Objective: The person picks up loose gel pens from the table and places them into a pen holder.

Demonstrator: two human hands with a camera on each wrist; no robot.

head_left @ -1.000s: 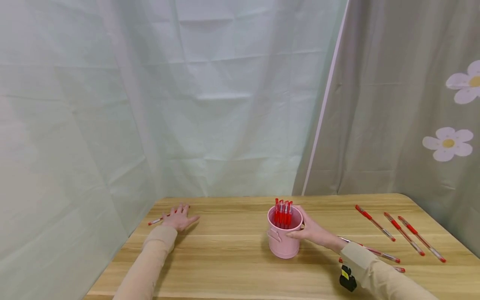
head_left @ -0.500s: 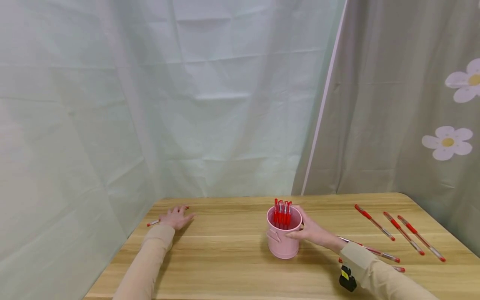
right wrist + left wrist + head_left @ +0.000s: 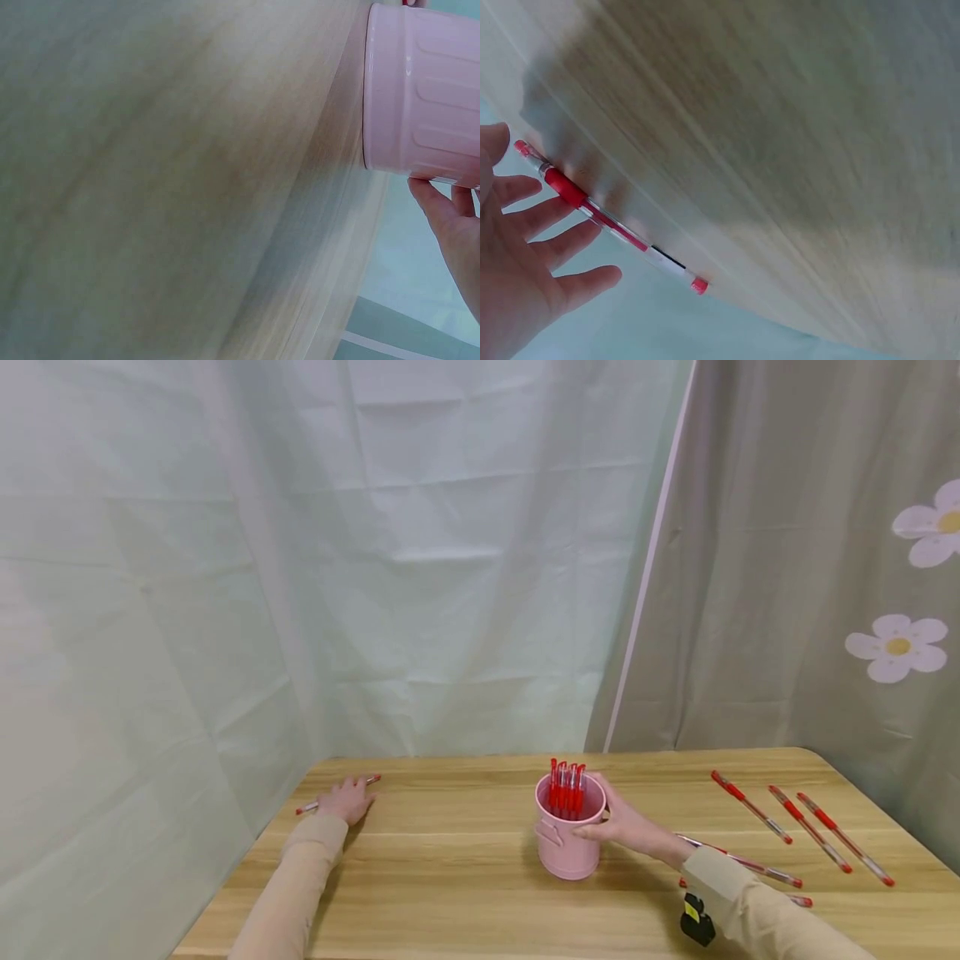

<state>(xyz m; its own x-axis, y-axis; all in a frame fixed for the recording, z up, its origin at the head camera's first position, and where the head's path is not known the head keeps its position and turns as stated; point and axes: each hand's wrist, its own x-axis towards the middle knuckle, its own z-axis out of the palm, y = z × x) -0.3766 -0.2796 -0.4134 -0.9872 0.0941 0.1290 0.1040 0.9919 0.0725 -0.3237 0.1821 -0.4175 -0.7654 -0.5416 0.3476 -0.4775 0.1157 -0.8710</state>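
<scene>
At the far left of the table my left hand (image 3: 345,802) is low over a red pen (image 3: 570,190), covering its middle in the head view. The left wrist view has the fingers loosely bent and spread along the pen, with the thumb apart near one end. My right hand (image 3: 630,825) grips a pink bucket (image 3: 567,853) by its right side, thumb in front and fingers behind. Several red pens (image 3: 566,792) stand inside the bucket, caps up. In the right wrist view the bucket (image 3: 442,97) stands upright on the table, the fingers against its wall.
Right of the bucket, several more red pens lie loose on the wooden table (image 3: 450,877), among them a pen (image 3: 750,806) near the back. One pen (image 3: 750,862) is partly behind the right forearm. A black device (image 3: 697,920) hangs under the right wrist. Curtains (image 3: 465,610) close off the back and left.
My left hand, spread flat over the pen before, has moved slightly left and down, with its fingers drawn in. The right hand and bucket have stayed in place.
</scene>
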